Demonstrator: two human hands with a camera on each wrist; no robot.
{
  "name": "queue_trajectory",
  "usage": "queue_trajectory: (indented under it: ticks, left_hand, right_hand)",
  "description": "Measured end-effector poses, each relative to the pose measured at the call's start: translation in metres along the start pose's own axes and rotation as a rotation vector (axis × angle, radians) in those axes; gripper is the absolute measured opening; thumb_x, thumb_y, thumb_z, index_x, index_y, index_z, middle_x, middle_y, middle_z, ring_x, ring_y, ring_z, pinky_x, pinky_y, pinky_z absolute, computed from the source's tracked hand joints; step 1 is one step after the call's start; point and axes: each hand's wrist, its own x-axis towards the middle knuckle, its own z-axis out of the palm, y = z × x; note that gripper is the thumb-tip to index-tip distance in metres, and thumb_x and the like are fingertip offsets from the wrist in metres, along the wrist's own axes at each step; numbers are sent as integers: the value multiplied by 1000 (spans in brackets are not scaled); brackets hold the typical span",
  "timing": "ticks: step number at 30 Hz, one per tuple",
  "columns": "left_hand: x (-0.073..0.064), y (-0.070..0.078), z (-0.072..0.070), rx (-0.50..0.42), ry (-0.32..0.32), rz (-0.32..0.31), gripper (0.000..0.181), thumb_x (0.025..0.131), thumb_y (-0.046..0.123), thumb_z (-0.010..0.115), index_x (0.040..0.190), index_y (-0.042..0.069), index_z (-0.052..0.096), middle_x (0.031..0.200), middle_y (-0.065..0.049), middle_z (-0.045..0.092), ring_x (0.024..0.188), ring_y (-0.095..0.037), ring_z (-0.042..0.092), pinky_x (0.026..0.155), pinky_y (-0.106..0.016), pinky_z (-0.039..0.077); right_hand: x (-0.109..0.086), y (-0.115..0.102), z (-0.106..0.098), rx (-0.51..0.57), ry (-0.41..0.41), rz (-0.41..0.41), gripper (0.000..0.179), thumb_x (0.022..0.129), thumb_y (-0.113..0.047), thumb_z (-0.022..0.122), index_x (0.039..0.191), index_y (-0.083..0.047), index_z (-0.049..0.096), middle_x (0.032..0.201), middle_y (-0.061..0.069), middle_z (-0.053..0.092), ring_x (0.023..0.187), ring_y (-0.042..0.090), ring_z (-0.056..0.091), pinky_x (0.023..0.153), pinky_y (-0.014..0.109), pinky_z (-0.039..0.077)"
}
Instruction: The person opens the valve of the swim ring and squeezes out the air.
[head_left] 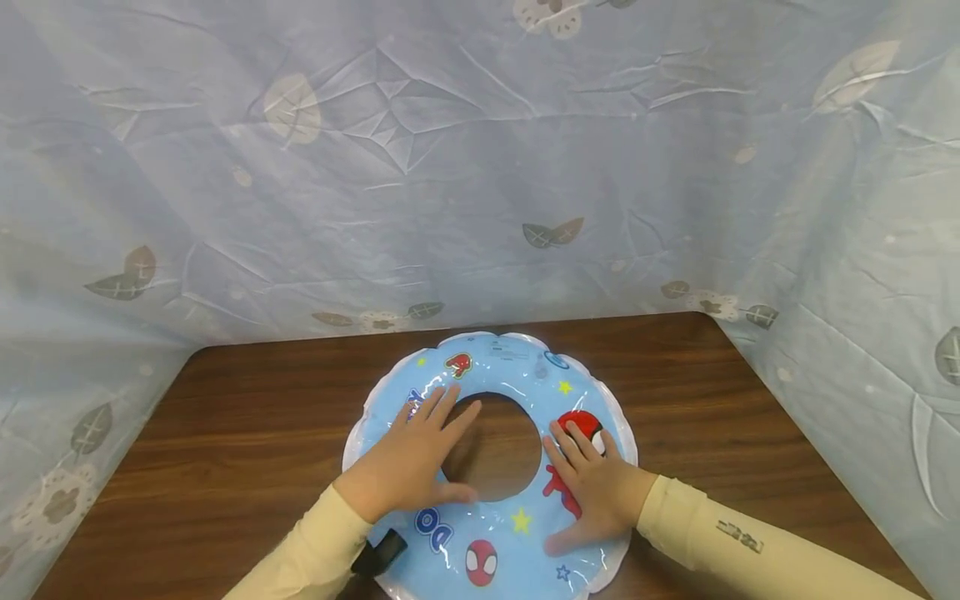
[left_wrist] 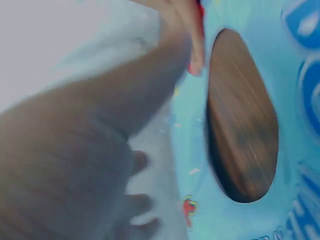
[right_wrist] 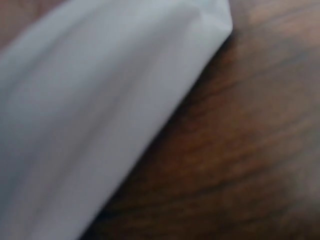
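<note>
A blue inflatable swim ring [head_left: 517, 379] lies flat, with a clear scalloped rim, yellow stars and red cartoon figures. My left hand [head_left: 412, 458], fingers spread, is over its left side, the fingertips reaching toward the centre hole. On the right side, my right hand [head_left: 596, 492] rests with extended fingers across a red printed figure. In the left wrist view the blurred left hand [left_wrist: 75, 140] stands beside the ring [left_wrist: 295, 135]. The right wrist view holds only the ring's pale rim [right_wrist: 110, 110], blurred, at close range.
Beneath the ring is a dark brown wooden table [head_left: 247, 433], also seen through the hole. A pale grey-blue curtain [head_left: 465, 192] with leaf and flower prints hangs behind the table and at both sides. A small black device [head_left: 381, 553] sits by the left wrist.
</note>
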Motion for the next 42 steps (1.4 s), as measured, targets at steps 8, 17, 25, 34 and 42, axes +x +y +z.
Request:
queue_trajectory:
  ticks: [8,17,25,34,42]
  left_hand:
    - [86,-14,22,218,68,-82,79,100,57,58,164,18,32,170,-21,18,157,-44,16,121,-71,9]
    - [111,-16,44,111,-45,-248,89,97,74,44,166,22,24,171,-20,14,157,-44,13,119,-74,6]
    - [116,-16,51,54,-119,-285,101,90,86,39,167,25,18,172,-18,12,158,-42,12,119,-73,5]
    - [120,-17,61,61,-162,-320,124,73,99,43,168,27,10,174,-16,2,159,-42,2,117,-76,2]
    - [130,-30,80,58,-165,-316,128,69,104,38,168,31,1,173,-14,-8,159,-42,-5,117,-76,-1]
  right_hand:
    - [-2,2,-1,-14,11,-7,127,77,-90,53,164,-3,19,172,18,15,158,42,10,118,74,13]
    - [1,0,0,12,3,-4,129,77,-90,53,165,-4,16,172,18,11,158,42,7,119,74,9]
    - [6,6,-15,120,-55,33,120,80,-88,55,165,-8,23,173,15,14,158,42,10,119,73,10]
    - [30,29,-32,142,178,98,115,85,-79,60,162,0,26,170,24,15,156,49,9,117,76,14]
    - [53,38,-37,144,45,136,113,85,-77,59,162,-1,26,169,23,21,155,49,15,118,73,17]
